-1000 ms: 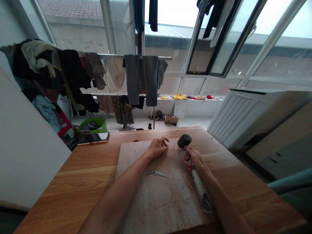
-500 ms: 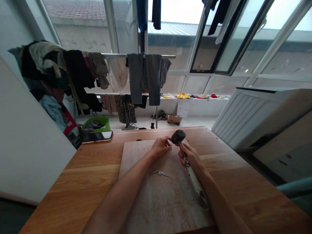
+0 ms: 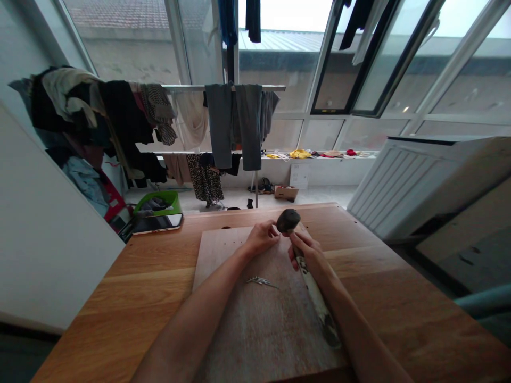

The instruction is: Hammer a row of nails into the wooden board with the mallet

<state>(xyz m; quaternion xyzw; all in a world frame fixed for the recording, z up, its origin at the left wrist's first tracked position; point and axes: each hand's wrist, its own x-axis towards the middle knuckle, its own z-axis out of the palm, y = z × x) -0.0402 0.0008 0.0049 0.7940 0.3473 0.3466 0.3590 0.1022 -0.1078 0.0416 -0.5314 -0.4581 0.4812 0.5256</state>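
A pale wooden board [image 3: 255, 324] lies on the wooden table. Near its far edge, my left hand [image 3: 261, 237] rests with thumb and fingertips pinched round a thin upright nail, mostly hidden by the fingers. My right hand [image 3: 306, 250] is wrapped round the upper handle of a hammer [image 3: 316, 295], whose dark head [image 3: 288, 220] hovers right beside the left fingertips. The worn, light handle runs back toward me under the right forearm. Between my arms, a small pile of loose nails [image 3: 262, 281] lies on the board. Several small dark dots mark the board's far left part.
A smartphone [image 3: 157, 224] lies at the table's [image 3: 131, 287] far left edge. Beyond stand a green basket [image 3: 172, 200] with cloth in it and a rack hung with clothes [image 3: 249, 127]. A white ribbed cabinet [image 3: 383, 181] is at the right, and a small cardboard box [image 3: 286, 193] sits on the floor.
The hammer head has dipped slightly and come a little closer to the left fingertips. My left hand keeps its pinch in place; the whole view has shifted slightly.
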